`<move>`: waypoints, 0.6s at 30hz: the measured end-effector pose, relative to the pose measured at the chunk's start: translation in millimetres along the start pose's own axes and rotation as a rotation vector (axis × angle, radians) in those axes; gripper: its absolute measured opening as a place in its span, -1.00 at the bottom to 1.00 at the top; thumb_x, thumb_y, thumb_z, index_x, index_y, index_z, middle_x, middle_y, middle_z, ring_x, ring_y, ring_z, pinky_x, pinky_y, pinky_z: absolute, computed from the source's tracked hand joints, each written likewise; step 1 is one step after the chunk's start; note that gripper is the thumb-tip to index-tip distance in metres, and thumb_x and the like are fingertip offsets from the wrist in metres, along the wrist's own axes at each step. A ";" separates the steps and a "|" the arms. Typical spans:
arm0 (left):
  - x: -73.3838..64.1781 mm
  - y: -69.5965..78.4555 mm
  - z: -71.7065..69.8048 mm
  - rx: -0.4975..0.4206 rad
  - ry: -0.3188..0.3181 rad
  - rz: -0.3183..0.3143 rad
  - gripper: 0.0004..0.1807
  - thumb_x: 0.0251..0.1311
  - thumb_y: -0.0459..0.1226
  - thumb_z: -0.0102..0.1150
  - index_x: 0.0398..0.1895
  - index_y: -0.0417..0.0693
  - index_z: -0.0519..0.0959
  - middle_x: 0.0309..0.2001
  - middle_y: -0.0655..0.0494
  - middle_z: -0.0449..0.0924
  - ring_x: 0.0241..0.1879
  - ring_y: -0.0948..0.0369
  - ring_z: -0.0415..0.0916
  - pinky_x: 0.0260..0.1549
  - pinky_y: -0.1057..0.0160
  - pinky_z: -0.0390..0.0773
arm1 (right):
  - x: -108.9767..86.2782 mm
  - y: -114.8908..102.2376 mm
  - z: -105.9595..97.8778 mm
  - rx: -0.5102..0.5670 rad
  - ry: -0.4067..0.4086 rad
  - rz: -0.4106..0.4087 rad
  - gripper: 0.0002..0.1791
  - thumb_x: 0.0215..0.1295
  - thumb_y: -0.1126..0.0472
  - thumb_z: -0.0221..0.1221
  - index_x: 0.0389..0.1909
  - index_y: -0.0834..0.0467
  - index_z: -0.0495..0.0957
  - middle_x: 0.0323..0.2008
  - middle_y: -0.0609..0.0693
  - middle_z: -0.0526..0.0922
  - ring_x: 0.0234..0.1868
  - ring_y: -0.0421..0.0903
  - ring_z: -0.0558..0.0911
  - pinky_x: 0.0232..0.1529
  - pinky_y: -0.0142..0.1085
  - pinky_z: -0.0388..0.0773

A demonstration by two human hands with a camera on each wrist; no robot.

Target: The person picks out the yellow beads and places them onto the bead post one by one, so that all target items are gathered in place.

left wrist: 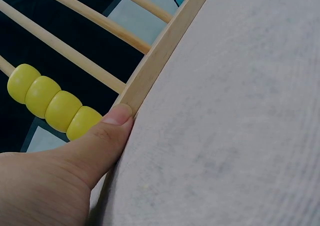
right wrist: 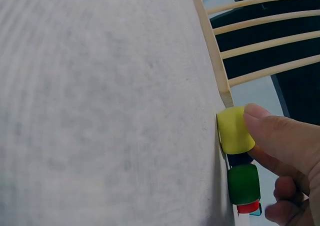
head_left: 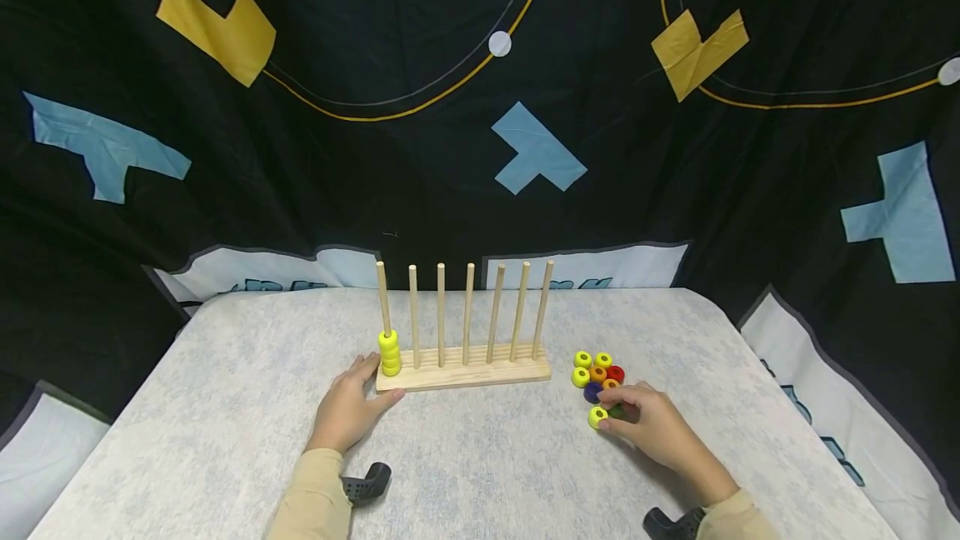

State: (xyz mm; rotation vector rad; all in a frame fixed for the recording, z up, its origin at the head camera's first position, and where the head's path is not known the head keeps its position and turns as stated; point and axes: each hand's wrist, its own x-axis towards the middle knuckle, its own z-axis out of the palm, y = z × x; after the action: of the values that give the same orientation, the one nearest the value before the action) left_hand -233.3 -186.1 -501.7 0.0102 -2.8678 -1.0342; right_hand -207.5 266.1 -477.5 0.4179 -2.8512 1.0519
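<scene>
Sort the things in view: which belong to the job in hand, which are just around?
Likely the job:
rack, gripped by the left hand
four stacked beads
yellow bead, pinched by the right hand
other loose beads

Just around:
table
backdrop
wrist devices

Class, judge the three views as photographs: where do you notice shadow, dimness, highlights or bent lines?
Head: brightest, with a soft shadow on the mottled pale-grey tabletop beneath the bare right forearm; left wrist: dimmer, faint highlights on the glossy, rounded yellow beads; right wrist: also dim, the slender pale wooden rods looking slightly bowed, probably lens distortion.
</scene>
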 end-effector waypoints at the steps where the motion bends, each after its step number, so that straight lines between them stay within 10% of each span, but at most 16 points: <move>1: -0.2 0.0 0.0 0.000 0.000 0.000 -0.06 0.16 0.10 0.35 0.49 -0.18 0.23 0.51 -0.16 0.18 0.53 -0.17 0.03 0.43 -0.31 0.11 | 0.3 -0.1 0.0 -0.002 -0.002 0.007 -0.64 0.06 0.04 0.47 -0.09 0.01 0.72 -0.25 -0.25 0.70 -0.28 -0.23 0.50 -0.32 -0.45 0.51; 18: -0.7 1.3 0.1 0.004 0.000 -0.007 -0.04 0.15 0.11 0.35 0.49 -0.18 0.23 0.50 -0.18 0.18 0.53 -0.17 0.04 0.43 -0.31 0.11 | 1.7 -2.0 2.1 -0.129 -0.050 -0.012 -0.57 -0.01 -0.01 0.50 -0.06 -0.05 0.72 -0.17 -0.28 0.70 -0.26 -0.26 0.36 -0.29 -0.43 0.39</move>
State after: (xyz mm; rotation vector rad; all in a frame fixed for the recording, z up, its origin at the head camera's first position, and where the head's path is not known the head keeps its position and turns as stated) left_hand -232.5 -184.9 -501.0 0.0207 -2.8720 -1.0303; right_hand -208.5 262.9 -477.6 0.4556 -2.9349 0.8607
